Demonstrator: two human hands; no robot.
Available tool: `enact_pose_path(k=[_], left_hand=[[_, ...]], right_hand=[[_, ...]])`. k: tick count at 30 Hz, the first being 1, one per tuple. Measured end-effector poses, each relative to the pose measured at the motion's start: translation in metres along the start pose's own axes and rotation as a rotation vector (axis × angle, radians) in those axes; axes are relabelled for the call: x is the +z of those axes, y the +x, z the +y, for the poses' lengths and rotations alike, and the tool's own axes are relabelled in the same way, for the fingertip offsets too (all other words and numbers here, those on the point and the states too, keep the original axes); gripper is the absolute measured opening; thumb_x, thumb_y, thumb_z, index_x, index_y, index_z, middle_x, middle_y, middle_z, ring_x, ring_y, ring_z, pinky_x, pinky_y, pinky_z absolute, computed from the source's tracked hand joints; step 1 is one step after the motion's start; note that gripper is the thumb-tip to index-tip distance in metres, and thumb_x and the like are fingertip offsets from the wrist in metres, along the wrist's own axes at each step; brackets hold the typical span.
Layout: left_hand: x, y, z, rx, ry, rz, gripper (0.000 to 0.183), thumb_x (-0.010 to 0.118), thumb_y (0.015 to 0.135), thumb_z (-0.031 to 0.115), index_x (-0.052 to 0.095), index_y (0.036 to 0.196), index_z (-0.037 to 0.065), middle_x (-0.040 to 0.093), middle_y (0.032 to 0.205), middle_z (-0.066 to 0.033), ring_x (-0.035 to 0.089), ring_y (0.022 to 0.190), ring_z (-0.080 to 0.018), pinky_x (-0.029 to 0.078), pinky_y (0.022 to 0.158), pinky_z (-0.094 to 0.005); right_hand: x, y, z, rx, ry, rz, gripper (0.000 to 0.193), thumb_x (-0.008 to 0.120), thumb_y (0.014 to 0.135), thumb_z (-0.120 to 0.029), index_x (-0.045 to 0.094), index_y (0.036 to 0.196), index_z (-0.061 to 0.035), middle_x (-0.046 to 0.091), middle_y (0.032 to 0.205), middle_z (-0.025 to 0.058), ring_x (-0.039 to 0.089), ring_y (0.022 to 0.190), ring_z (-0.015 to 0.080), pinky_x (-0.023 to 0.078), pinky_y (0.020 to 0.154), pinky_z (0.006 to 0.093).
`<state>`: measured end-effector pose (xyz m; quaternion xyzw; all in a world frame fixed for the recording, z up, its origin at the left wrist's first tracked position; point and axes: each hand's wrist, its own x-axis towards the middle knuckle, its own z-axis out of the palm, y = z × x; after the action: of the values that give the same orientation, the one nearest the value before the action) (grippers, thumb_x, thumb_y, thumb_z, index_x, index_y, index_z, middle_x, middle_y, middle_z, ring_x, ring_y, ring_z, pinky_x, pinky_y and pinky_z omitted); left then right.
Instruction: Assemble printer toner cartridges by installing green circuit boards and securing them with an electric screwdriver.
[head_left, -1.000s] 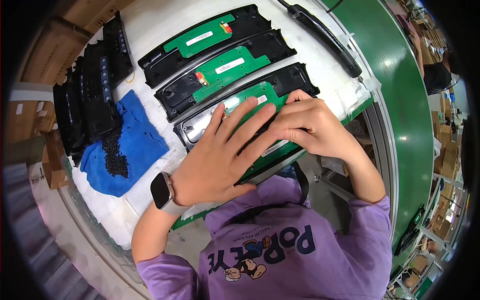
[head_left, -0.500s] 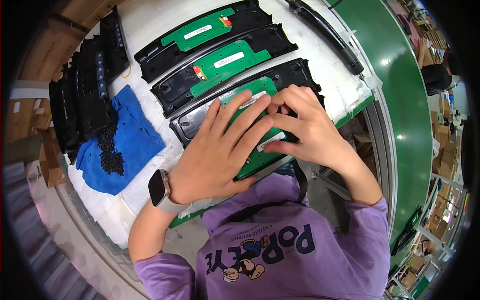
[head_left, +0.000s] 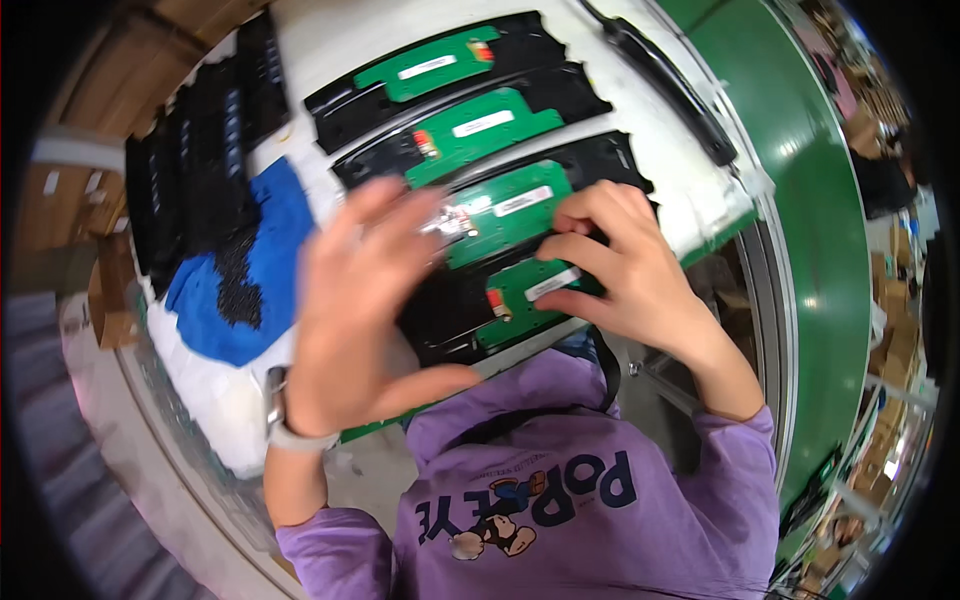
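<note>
My left hand is raised over the left part of the nearer panels and smeared by motion. Its thumb stretches out apart from the fingers, and I see nothing held in it. My right hand hovers over the right end of the nearest green circuit board, fingers curled; anything in them is hidden. That board lies in a black plastic panel. Just beyond is another green board with a white label and a shiny patch near my left fingertips.
Two more black panels with green boards lie farther back. On the left, a blue cloth bears a heap of tiny black pieces, beside stacked black parts. A long black tool lies back right, beside a green surface.
My left hand has lifted off the nearer panels and swung left, uncovering more of the two nearer boards. The right hand stays almost in place. The whole view has shifted slightly.
</note>
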<state>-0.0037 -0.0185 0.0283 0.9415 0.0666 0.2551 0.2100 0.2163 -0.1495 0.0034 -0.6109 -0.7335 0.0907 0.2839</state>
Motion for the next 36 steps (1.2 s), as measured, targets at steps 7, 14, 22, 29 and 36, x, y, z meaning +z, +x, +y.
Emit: enact_pose_path(k=[7,14,22,29,36], left_hand=[[-0.078,-0.235,0.044,-0.879,0.606,1.223,0.026,0.051,0.087,0.008,0.047,0.11,-0.002,0.052,0.114,-0.0142,0.05,0.104,-0.021,0.039,0.091,-0.0329],[0.028,-0.432,0.085,-1.492,0.815,0.46,0.071,0.074,0.065,0.04,0.045,0.113,-0.004,0.047,0.111,-0.0204,0.045,0.106,-0.0374,0.038,0.088,-0.0432],[0.049,-0.439,0.076,-1.663,0.861,0.288,0.052,0.078,0.059,0.024,0.048,0.097,0.004,0.051,0.095,-0.0128,0.051,0.093,-0.0318,0.045,0.069,-0.0433],[-0.001,-0.493,0.154,-1.639,1.108,0.783,0.017,0.064,0.061,0.002,0.051,0.072,0.005,0.054,0.069,-0.0128,0.055,0.064,-0.0301,0.044,0.058,-0.039],[-0.009,-0.571,0.244,-1.824,1.283,1.467,0.017,0.066,0.06,0.006,0.053,0.069,0.0,0.057,0.065,-0.0138,0.055,0.058,-0.0287,0.045,0.06,-0.0382]], right_hand=[[-0.002,-0.002,-0.037,-0.099,0.086,0.18,0.02,0.071,0.058,-0.003,0.059,0.074,-0.0007,0.052,0.078,0.0103,0.049,0.071,0.0257,0.039,0.065,0.0336],[0.012,0.003,-0.071,-0.199,0.155,0.121,0.014,0.066,0.061,0.0,0.057,0.071,0.0002,0.049,0.073,0.0103,0.045,0.07,0.025,0.037,0.065,0.0332],[0.033,0.002,-0.107,-0.491,0.061,0.048,0.015,0.068,0.06,-0.004,0.057,0.071,-0.002,0.051,0.073,0.0094,0.048,0.068,0.0273,0.037,0.064,0.0372],[0.042,-0.005,-0.125,-0.535,0.027,0.047,0.014,0.068,0.062,-0.004,0.057,0.071,-0.0013,0.051,0.074,0.0097,0.047,0.068,0.0276,0.037,0.066,0.0379],[0.056,-0.005,-0.144,-0.646,0.071,0.042,0.016,0.067,0.062,-0.003,0.056,0.073,-0.0011,0.052,0.073,0.01,0.048,0.069,0.0275,0.038,0.068,0.0391]])
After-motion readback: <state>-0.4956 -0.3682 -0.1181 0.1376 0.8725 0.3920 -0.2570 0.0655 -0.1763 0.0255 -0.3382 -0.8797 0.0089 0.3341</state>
